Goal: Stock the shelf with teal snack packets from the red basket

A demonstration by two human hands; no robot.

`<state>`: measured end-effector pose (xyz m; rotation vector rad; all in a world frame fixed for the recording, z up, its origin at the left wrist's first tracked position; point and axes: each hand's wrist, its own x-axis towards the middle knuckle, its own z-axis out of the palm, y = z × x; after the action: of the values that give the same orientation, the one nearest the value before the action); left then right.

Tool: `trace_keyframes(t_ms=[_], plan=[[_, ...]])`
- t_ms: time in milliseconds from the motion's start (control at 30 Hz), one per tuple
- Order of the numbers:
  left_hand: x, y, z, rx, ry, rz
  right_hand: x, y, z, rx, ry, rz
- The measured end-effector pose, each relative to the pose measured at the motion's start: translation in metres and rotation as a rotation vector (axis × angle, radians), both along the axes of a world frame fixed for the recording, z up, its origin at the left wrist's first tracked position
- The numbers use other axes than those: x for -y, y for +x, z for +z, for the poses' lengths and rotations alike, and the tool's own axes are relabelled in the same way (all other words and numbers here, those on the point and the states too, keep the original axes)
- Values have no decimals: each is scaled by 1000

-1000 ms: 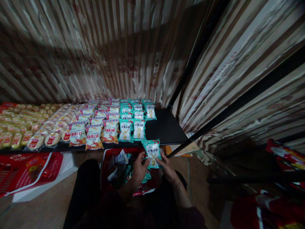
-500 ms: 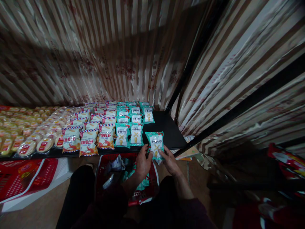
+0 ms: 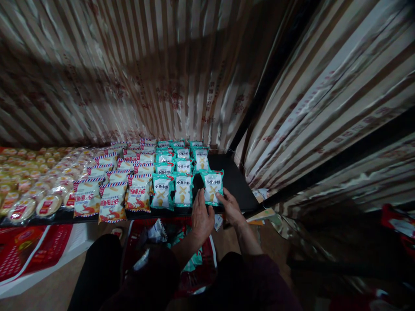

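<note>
A teal-and-white snack bag (image 3: 212, 188) is at the front of the black shelf (image 3: 228, 167), its printed face toward me. My right hand (image 3: 231, 208) holds the bag's lower right edge between thumb and fingers. At its lower left side is my left hand (image 3: 201, 217), fingers stretched out and pointing up along the bag; whether it touches the bag I cannot tell. Matching teal bags (image 3: 183, 190) stand in rows just to the left. One more teal bag (image 3: 201, 160) sits behind the held one.
White-and-orange snack bags (image 3: 112, 201) and round wrapped cakes (image 3: 48, 205) fill the shelf's left part. Below, a red basket (image 3: 210, 255) contains more packets, with another red basket (image 3: 48, 248) at left. A black post (image 3: 246, 116) and striped sheeting (image 3: 181, 65) border the shelf.
The held teal bag has moved away from me, over the shelf. My left hand has let go of its side and its fingers have straightened; my right hand still grips it.
</note>
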<state>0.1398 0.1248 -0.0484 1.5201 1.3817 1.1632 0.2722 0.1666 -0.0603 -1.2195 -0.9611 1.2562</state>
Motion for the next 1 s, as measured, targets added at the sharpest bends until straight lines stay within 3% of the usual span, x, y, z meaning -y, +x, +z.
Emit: trace_keyframes(t_ms=[267, 533, 833, 1000], plan=[[-34, 19, 7, -255, -53, 11, -42, 0, 1, 8, 18, 29], [-59, 26, 15, -300, -105, 55, -74, 0, -17, 83, 122, 25], [-76, 30, 19, -277, -167, 69, -91, 5, -27, 321, 155, 35], [-79, 31, 20, -291, -164, 74, -98, 9, -33, 573, 236, -69]])
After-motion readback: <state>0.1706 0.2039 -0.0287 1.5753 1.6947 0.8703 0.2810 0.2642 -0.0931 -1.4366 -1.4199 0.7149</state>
